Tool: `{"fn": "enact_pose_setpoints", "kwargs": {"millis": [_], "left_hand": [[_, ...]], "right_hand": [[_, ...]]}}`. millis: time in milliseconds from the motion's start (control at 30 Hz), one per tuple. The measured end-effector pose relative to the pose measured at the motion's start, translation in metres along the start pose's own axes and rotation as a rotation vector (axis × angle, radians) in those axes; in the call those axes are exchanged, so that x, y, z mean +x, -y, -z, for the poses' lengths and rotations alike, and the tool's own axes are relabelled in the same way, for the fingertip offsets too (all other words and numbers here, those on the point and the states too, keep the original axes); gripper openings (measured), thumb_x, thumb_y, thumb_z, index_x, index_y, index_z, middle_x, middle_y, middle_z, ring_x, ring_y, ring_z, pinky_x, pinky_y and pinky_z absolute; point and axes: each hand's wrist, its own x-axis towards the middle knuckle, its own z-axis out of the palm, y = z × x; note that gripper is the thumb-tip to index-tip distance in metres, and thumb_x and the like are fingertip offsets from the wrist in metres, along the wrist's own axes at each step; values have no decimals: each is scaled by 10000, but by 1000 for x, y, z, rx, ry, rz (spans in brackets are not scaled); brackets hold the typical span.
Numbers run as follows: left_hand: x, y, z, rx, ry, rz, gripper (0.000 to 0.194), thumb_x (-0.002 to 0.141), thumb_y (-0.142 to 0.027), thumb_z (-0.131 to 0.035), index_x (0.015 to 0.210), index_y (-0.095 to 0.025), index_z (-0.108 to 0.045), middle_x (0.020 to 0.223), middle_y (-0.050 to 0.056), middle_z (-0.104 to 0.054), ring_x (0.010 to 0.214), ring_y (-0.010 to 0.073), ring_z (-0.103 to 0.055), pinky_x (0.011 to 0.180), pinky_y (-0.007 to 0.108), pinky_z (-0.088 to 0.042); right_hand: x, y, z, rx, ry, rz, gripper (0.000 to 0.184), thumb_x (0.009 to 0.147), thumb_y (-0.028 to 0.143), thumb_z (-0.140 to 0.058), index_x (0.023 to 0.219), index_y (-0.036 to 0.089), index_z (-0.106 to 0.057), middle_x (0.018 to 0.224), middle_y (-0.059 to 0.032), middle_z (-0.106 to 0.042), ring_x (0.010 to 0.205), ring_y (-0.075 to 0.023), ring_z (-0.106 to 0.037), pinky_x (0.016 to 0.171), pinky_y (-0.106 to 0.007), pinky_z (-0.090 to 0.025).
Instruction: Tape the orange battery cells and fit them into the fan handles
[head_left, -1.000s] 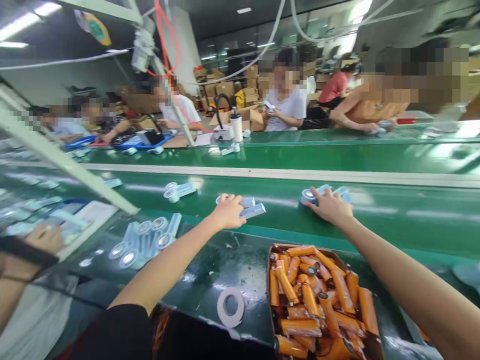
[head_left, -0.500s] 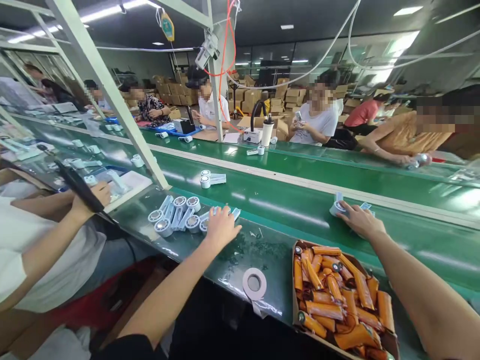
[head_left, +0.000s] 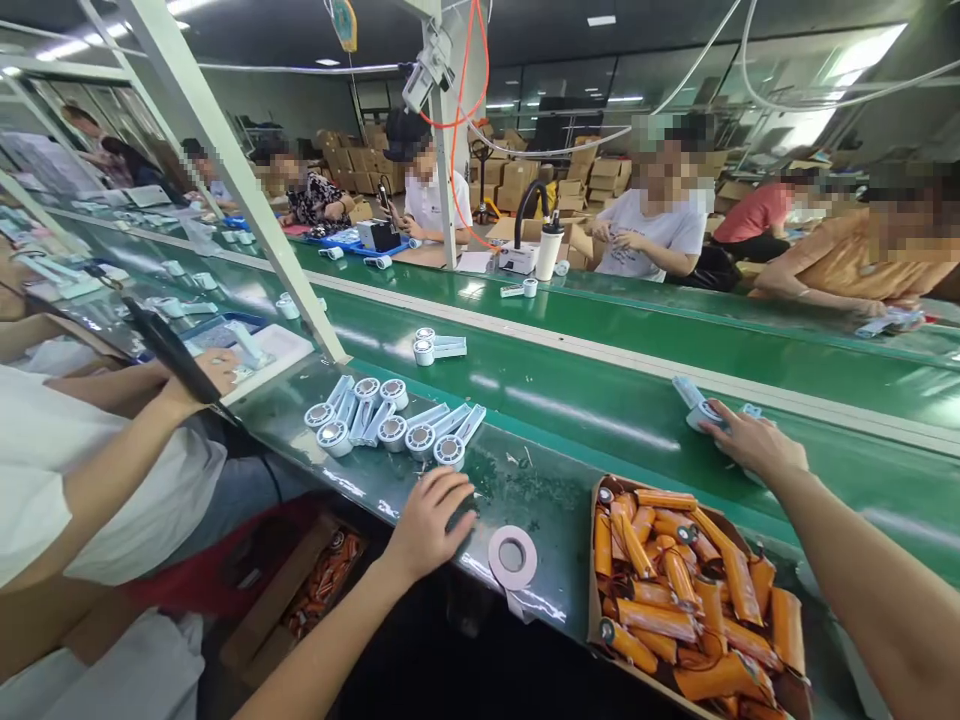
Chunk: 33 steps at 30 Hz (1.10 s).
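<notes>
My right hand [head_left: 757, 445] reaches over the green belt with its fingers closed on a light-blue handheld fan part [head_left: 684, 393], a round head with a handle. Another light-blue piece [head_left: 751, 411] shows just behind that hand. My left hand [head_left: 431, 525] hovers at the bench's near edge, fingers apart and holding nothing. Just beyond it lies a bunch of similar fan parts [head_left: 420, 438], round heads mostly toward me. To its right a roll of pale tape [head_left: 513, 558] lies flat, its loose end hanging over the edge.
A cardboard box [head_left: 598, 590] of orange-wrapped cylinders stands at the front right. More fan parts [head_left: 439, 347] lie on the green conveyor belt [head_left: 577, 410]. A slanted metal post [head_left: 244, 190] rises at left, beside a co-worker's arm [head_left: 112, 440]. Other people sit across the belt.
My left hand has drawn back toward me from the bunch of fan parts, leaving them on the bench. The fan part under my right hand has turned, its handle now pointing up-left.
</notes>
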Motion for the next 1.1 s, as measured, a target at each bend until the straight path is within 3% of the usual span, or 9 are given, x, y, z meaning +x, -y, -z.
{"fn": "enact_pose_setpoints", "kwargs": {"millis": [167,367,467,600,733,833,933,1033,1100], "left_hand": [[31,39,-3,295,46,155,505,919,-411,-738,1412,-311,-697,1499,109,-657,1434,453,-494,1193,731,-355],[48,56,-9,240,175,228,509,916,-395,-678,1423,-346,-696,1407,85,-717,1394,430,-532,1216,742,-280],[51,52,-13,238,144,281,496,907,-384,-669,1399,-336,-715,1390,91,-724,1392,434,-526,1210,744,-275],[56,43,-15,246,117,359,503,892,-400,-678,1387,-325,-722,1393,89,-721,1397,434,-511,1233,739,-245],[63,37,-13,267,125,440,525,902,-429,-683,1415,-314,-696,1418,101,-704,1407,442,-497,1248,750,-219],[63,35,-11,271,138,479,552,926,-436,-687,1448,-259,-661,1496,135,-651,1444,461,-466,1235,759,-248],[45,23,-10,207,100,382,549,959,-409,-663,1474,-223,-629,1557,172,-593,1468,470,-449,1200,758,-317],[11,3,-11,25,75,35,587,997,-427,-619,1530,-186,-567,1573,209,-557,1447,415,-494,1171,631,-435],[-9,-7,-11,-82,131,-180,629,1004,-464,-614,1560,-183,-527,1605,209,-516,1435,382,-510,1142,554,-483]], "right_hand": [[3,-14,0,23,167,38,496,1091,431,-479,1543,254,-583,1282,-263,-731,1088,-348,-735,883,-473,-484],[0,12,17,40,90,90,537,1096,429,-437,1572,204,-543,1346,-261,-707,1117,-361,-731,862,-442,-520],[-8,65,35,64,30,215,549,1088,415,-432,1589,206,-516,1387,-219,-701,1209,-354,-697,881,-417,-553],[-38,174,53,7,84,451,541,1106,481,-367,1626,351,-441,1463,-124,-666,1293,-330,-651,919,-430,-587],[-82,279,49,-101,256,619,542,1109,452,-389,1638,340,-401,1403,-175,-678,1280,-363,-643,905,-467,-600],[-110,328,36,-96,291,641,524,1108,386,-416,1618,267,-429,1374,-206,-686,1258,-370,-657,906,-469,-607],[-129,351,27,-45,305,667,567,1103,400,-457,1649,267,-382,1438,-203,-657,1318,-366,-633,930,-457,-613],[-136,353,35,21,299,694,639,1056,465,-579,1650,315,-396,1615,-186,-525,1412,-371,-569,964,-440,-611],[-138,340,52,150,235,695,575,1018,461,-654,1551,274,-550,1629,-181,-520,1425,-390,-560,1001,-470,-600]]}}
